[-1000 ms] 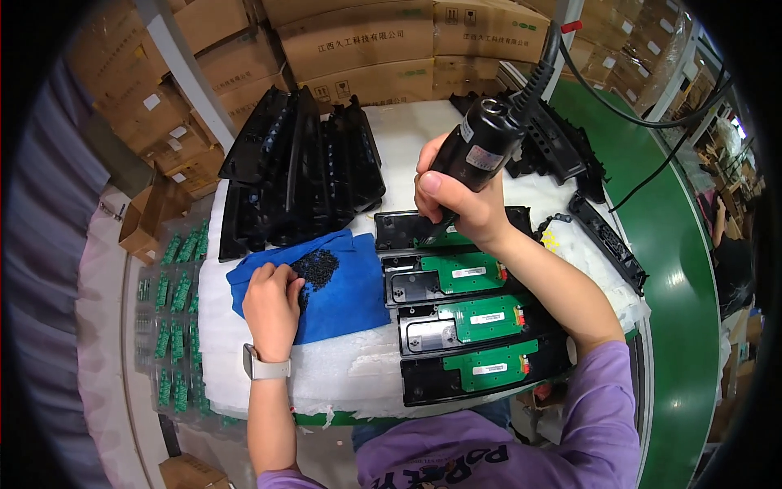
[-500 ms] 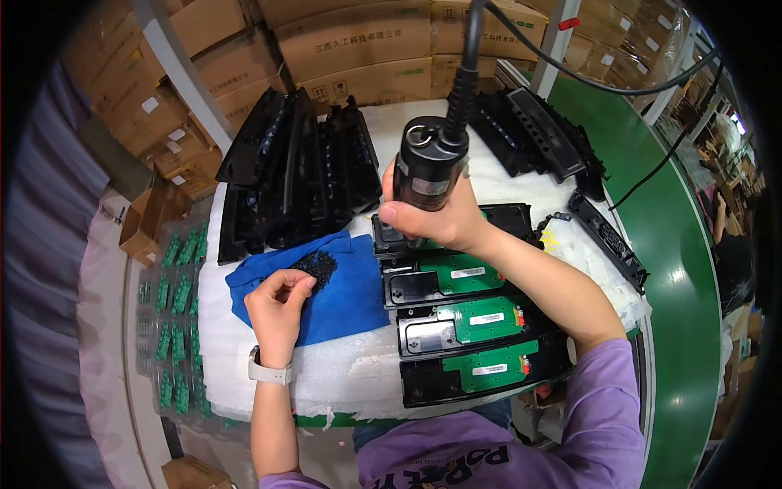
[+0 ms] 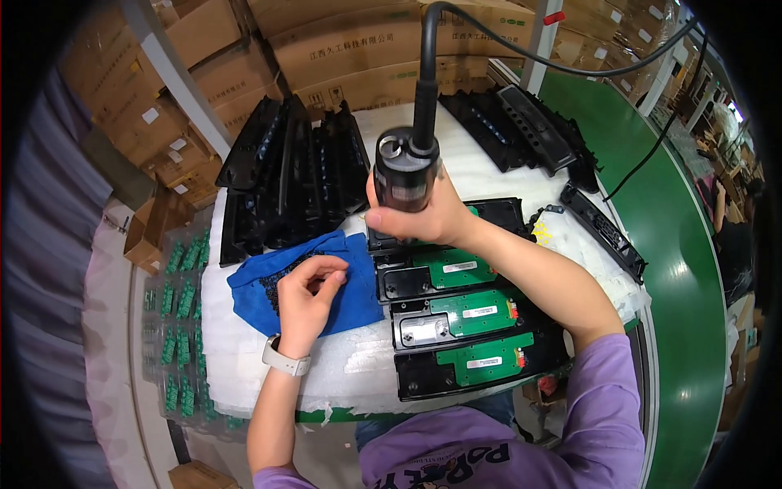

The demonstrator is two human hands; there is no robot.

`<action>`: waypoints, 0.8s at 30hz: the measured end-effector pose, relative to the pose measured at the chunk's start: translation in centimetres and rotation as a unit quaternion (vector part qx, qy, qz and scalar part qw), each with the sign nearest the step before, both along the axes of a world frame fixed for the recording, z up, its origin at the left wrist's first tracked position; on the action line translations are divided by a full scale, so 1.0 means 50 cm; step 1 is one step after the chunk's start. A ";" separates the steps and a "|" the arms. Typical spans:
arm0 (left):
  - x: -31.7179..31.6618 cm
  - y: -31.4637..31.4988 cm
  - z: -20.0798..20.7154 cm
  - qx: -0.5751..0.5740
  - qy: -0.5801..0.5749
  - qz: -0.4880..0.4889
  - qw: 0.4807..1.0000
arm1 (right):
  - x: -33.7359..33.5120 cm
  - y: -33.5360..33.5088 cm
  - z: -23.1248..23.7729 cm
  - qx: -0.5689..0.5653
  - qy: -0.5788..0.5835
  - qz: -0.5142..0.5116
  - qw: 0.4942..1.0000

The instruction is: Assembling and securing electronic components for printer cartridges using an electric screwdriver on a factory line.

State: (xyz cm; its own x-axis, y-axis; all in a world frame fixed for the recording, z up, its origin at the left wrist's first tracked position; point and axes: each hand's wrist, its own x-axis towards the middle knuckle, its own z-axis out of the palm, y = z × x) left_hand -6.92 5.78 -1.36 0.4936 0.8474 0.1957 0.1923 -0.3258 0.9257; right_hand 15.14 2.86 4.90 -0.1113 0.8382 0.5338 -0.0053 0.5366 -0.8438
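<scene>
My right hand (image 3: 428, 213) is wrapped round a black corded electric screwdriver (image 3: 405, 175), held upright over the farthest of several black plastic housings (image 3: 497, 213). Its tip is hidden below my hand. The nearer housings carry green circuit boards (image 3: 482, 360) with white labels. My left hand (image 3: 312, 295) hovers above a blue cloth (image 3: 346, 306), thumb and fingertips closed in a pinch; what they hold, if anything, is too small to make out. A pile of small black screws (image 3: 271, 287) lies on the cloth, partly hidden behind this hand.
Long black plastic parts are stacked at the back left (image 3: 297, 175) and back right (image 3: 533, 130). One black part (image 3: 603, 232) lies at the right edge, near small yellow pieces (image 3: 541, 234). Trays of green boards (image 3: 183, 301) stand left. The screwdriver's cable (image 3: 554, 65) arches overhead.
My left hand has moved right, away from the screw pile, still pinched. My right hand has shifted slightly left with the screwdriver.
</scene>
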 end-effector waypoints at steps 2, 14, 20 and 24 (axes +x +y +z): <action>0.027 -0.004 0.013 -0.035 -0.015 -0.021 0.999 | -0.002 -0.003 -0.006 0.046 -0.021 -0.013 0.999; 0.109 -0.045 0.045 -0.222 -0.138 -0.107 0.959 | 0.059 -0.092 0.079 0.065 0.252 0.105 0.960; 0.115 -0.056 0.036 -0.305 -0.199 -0.160 0.918 | 0.071 -0.111 0.070 0.068 0.296 0.095 0.948; 0.110 -0.052 0.024 -0.305 -0.204 -0.170 0.914 | 0.070 -0.108 0.061 0.054 0.290 0.090 0.951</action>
